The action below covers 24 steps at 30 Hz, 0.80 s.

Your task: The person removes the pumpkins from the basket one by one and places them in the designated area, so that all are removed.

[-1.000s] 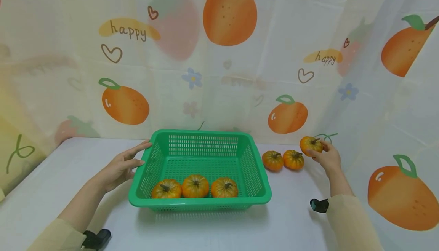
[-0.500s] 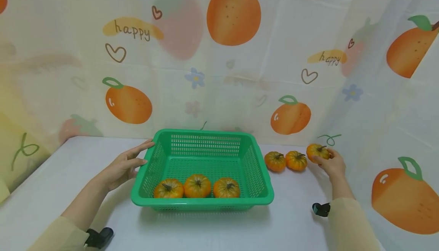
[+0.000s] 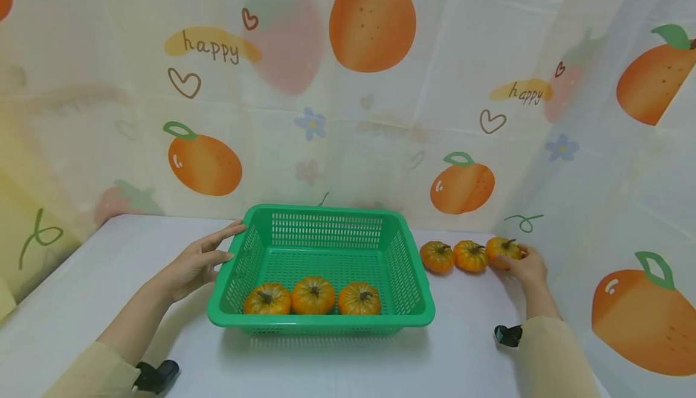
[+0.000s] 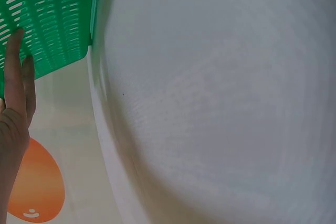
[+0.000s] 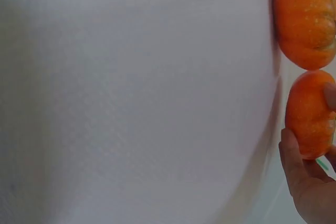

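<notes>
Left hand (image 3: pixel 193 263) lies flat with straight fingers, while the right hand (image 3: pixel 524 267), arm outstretched, curls its grip.

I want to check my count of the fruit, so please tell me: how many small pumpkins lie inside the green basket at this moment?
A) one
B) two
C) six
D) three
D: the head view shows three small pumpkins in a row along the near wall of the green basket; three more lie outside on the table, where the right hand grips the rightmost one.
</notes>
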Each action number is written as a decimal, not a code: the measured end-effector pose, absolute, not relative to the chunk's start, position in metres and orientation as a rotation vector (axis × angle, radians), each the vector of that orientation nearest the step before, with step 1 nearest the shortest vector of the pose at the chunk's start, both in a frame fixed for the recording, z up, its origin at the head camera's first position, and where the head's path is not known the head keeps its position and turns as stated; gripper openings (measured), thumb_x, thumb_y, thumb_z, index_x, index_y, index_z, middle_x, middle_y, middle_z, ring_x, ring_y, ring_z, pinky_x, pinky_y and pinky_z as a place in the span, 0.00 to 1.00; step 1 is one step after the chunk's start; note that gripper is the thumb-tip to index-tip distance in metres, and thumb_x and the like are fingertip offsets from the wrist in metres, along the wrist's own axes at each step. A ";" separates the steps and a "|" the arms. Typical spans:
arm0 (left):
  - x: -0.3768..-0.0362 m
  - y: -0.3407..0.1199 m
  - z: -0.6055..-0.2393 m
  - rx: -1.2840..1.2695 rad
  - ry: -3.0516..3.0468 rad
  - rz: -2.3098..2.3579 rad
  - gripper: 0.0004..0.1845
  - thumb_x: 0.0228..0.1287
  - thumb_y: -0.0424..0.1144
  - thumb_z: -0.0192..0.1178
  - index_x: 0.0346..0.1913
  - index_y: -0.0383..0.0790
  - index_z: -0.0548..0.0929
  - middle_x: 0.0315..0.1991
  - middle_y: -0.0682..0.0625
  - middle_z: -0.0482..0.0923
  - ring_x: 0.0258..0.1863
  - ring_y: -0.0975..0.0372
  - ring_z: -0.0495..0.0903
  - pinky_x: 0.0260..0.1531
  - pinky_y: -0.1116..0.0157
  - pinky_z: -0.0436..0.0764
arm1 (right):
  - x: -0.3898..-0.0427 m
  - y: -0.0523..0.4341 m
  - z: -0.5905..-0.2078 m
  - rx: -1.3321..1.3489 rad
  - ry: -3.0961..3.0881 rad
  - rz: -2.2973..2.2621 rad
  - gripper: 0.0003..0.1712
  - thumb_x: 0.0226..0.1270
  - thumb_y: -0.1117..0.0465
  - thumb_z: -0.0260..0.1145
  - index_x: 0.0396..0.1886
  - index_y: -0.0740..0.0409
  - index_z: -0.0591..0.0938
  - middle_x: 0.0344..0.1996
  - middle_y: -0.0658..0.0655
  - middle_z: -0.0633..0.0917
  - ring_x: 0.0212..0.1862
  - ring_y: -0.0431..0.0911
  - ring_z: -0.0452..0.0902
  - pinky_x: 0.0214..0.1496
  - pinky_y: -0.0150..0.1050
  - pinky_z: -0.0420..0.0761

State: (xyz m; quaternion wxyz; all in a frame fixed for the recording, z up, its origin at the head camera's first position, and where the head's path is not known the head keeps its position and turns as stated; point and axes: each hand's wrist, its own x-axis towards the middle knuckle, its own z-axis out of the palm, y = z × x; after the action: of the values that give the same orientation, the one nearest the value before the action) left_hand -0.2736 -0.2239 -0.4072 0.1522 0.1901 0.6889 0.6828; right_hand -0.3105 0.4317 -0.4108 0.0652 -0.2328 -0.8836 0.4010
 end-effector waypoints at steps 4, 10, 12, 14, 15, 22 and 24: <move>-0.274 -0.224 -0.408 0.548 1.976 1.962 0.33 0.68 0.31 0.47 0.73 0.42 0.50 0.76 0.53 0.28 0.52 0.72 0.78 0.44 0.64 0.84 | -0.311 0.430 -0.414 -0.740 -2.660 1.249 0.48 0.61 0.50 0.62 0.72 0.66 0.50 0.69 0.75 0.55 0.68 0.67 0.52 0.71 0.58 0.59; -0.274 -0.225 -0.408 0.554 1.974 1.962 0.33 0.68 0.31 0.47 0.73 0.42 0.50 0.76 0.53 0.28 0.53 0.72 0.77 0.45 0.64 0.83 | -0.313 0.430 -0.418 -0.761 -2.653 1.277 0.48 0.61 0.50 0.63 0.72 0.66 0.50 0.69 0.74 0.55 0.68 0.67 0.52 0.71 0.58 0.60; -0.274 -0.225 -0.408 0.555 1.972 1.962 0.33 0.68 0.31 0.47 0.73 0.42 0.50 0.76 0.53 0.28 0.53 0.72 0.76 0.45 0.64 0.83 | -0.313 0.430 -0.419 -0.755 -2.662 1.264 0.48 0.61 0.51 0.63 0.72 0.66 0.50 0.69 0.74 0.55 0.68 0.67 0.53 0.71 0.58 0.60; -0.274 -0.225 -0.408 0.556 1.972 1.963 0.33 0.68 0.31 0.47 0.73 0.42 0.50 0.76 0.53 0.28 0.53 0.73 0.76 0.45 0.64 0.83 | -0.313 0.430 -0.419 -0.745 -2.667 1.258 0.48 0.61 0.51 0.63 0.72 0.66 0.50 0.69 0.75 0.56 0.68 0.67 0.53 0.70 0.58 0.60; -0.274 -0.225 -0.408 0.556 1.972 1.964 0.33 0.68 0.31 0.47 0.73 0.42 0.50 0.77 0.53 0.28 0.54 0.73 0.75 0.45 0.64 0.83 | -0.313 0.429 -0.419 -0.745 -2.669 1.254 0.47 0.61 0.51 0.63 0.71 0.66 0.51 0.69 0.75 0.56 0.68 0.67 0.53 0.70 0.58 0.60; -0.275 -0.225 -0.409 0.551 1.970 1.965 0.33 0.68 0.31 0.47 0.73 0.42 0.50 0.76 0.53 0.28 0.53 0.73 0.76 0.45 0.65 0.83 | -0.312 0.429 -0.419 -0.756 -2.664 1.278 0.48 0.60 0.51 0.64 0.71 0.67 0.51 0.69 0.75 0.56 0.67 0.66 0.53 0.70 0.57 0.61; -0.275 -0.225 -0.409 0.548 1.975 1.963 0.33 0.68 0.31 0.47 0.73 0.42 0.50 0.76 0.53 0.28 0.53 0.73 0.76 0.45 0.65 0.83 | -0.312 0.430 -0.419 -0.754 -2.669 1.290 0.49 0.59 0.50 0.64 0.71 0.67 0.50 0.69 0.75 0.56 0.67 0.66 0.54 0.70 0.57 0.62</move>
State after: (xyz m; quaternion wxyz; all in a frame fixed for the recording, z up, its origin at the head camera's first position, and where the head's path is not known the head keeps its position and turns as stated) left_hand -0.2747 -0.2247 -0.4088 0.1513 0.1909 0.6880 0.6836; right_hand -0.3116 0.4297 -0.4190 0.0413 -0.2462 -0.8718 0.4214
